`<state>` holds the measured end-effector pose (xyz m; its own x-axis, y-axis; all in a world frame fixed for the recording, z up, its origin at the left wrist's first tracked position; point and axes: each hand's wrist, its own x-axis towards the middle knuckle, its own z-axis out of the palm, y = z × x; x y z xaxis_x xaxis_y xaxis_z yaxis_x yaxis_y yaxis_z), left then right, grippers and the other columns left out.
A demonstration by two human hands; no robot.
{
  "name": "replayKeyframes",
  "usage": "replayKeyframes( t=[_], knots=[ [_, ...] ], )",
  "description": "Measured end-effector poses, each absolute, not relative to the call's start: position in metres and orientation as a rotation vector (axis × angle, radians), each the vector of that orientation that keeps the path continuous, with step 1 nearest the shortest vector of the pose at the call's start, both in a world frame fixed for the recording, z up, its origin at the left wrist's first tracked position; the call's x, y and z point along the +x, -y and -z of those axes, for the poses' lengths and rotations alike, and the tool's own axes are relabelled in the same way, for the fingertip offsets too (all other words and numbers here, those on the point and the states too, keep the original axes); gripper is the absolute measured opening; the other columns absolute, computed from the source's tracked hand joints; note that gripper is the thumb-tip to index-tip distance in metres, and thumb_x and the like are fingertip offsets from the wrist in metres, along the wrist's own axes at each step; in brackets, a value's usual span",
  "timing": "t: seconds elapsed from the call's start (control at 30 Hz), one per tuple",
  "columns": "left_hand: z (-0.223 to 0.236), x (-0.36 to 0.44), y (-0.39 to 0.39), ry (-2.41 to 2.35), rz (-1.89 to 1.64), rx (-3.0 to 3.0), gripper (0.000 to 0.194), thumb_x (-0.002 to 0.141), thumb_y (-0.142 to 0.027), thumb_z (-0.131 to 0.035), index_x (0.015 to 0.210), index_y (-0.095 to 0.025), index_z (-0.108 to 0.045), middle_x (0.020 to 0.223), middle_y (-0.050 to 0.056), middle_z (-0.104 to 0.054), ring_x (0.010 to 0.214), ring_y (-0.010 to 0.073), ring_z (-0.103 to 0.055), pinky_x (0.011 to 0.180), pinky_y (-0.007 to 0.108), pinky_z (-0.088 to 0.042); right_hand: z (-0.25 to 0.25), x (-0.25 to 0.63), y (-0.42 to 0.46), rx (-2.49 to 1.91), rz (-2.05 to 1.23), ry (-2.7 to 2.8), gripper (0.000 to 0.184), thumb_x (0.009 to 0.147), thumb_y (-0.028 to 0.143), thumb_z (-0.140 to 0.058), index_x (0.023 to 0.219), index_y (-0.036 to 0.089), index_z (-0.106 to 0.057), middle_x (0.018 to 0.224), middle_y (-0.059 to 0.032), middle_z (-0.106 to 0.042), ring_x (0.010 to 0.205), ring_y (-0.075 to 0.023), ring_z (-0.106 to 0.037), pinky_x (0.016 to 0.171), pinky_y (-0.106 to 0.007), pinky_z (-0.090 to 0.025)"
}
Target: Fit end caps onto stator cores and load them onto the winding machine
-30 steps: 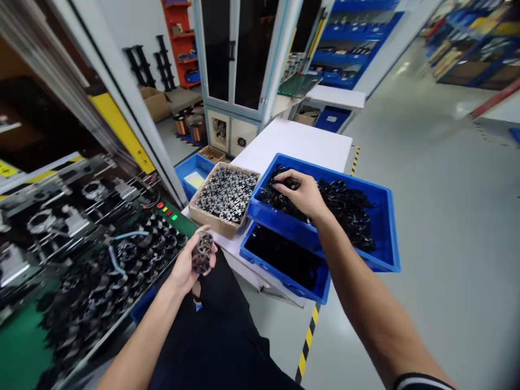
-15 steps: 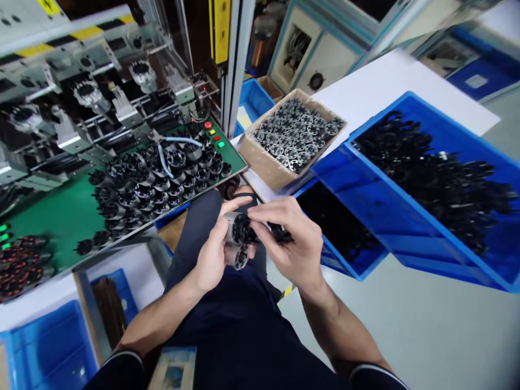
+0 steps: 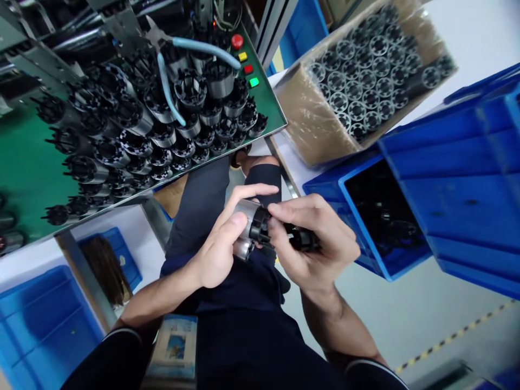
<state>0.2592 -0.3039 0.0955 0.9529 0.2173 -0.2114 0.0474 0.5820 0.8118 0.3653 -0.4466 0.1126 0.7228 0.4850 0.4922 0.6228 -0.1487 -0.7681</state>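
Observation:
My left hand (image 3: pixel 217 246) is wrapped round a silver stator core (image 3: pixel 246 208), with its index finger stretched out above. A second stator core (image 3: pixel 242 249) sits lower in the same hand, partly hidden by the fingers. At the upper core's end is a black plastic slotted end piece (image 3: pixel 259 225). My right hand (image 3: pixel 320 233) pinches at this piece with thumb and forefinger. More black plastic parts (image 3: pixel 304 238) are tucked in its palm, mostly covered by the curled fingers.
Rows of black-topped stator cores (image 3: pixel 134 143) stand on the green bench (image 3: pixel 24 162), with blue-handled pliers (image 3: pixel 166 81) lying over them. A cardboard box (image 3: pixel 309 116) holds bare cores. Blue bins (image 3: pixel 459 179) stand at right. Coloured buttons (image 3: pixel 248 69) line the bench corner.
The view has come closer to the bench and shifted, so the bench and boxes look larger. Both hands stay together at the core, the right still pinching at its black end.

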Motion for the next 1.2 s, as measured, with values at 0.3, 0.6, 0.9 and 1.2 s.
replayKeyframes(
  t=[0.3, 0.6, 0.9, 1.2],
  knots=[
    [-0.082, 0.250, 0.294, -0.256, -0.177, 1.041, 0.051, 0.130, -0.060, -0.050, 0.167, -0.034, -0.075, 0.132, 0.008, -0.075, 0.093, 0.0211, -0.069, 0.090, 0.035, -0.064, -0.101, 0.358, 0.435, -1.792, 0.163, 0.892, 0.038, 0.101, 0.002, -0.084, 0.126, 0.030, -0.088, 0.100, -0.0024, -0.088, 0.085, -0.0215, -0.084, 0.071, -0.036, -0.070],
    [-0.077, 0.252, 0.289, -0.181, -0.155, 1.129, 0.047, 0.126, -0.060, -0.065, 0.156, -0.025, -0.073, 0.116, 0.008, -0.077, 0.086, 0.0195, -0.065, 0.082, 0.034, -0.056, -0.105, 0.360, 0.441, -1.796, -0.044, 0.900, 0.029, 0.105, 0.009, -0.087, 0.127, 0.028, -0.087, 0.097, -0.0009, -0.086, 0.081, -0.0186, -0.079, 0.073, -0.034, -0.067],
    [-0.089, 0.281, 0.289, -0.446, -0.258, 0.641, 0.046, 0.106, -0.067, -0.080, 0.115, -0.025, -0.064, 0.080, -0.002, -0.063, 0.056, 0.0131, -0.051, 0.055, 0.027, -0.042, -0.106, 0.363, 0.464, -1.770, -0.321, 0.750, 0.045, 0.128, 0.056, -0.050, 0.117, 0.027, -0.082, 0.106, -0.0106, -0.078, 0.093, -0.0276, -0.077, 0.073, -0.043, -0.064],
    [-0.104, 0.289, 0.290, -0.703, -0.442, 0.639, 0.053, 0.112, -0.077, -0.080, 0.114, -0.024, -0.077, 0.103, 0.006, -0.071, 0.086, 0.0211, -0.070, 0.081, 0.037, -0.066, -0.101, 0.342, 0.448, -1.743, -0.306, 0.881, 0.065, 0.102, 0.021, -0.100, 0.161, 0.034, -0.077, 0.146, -0.0117, -0.080, 0.131, -0.0298, -0.082, 0.094, -0.040, -0.077]
  ],
)
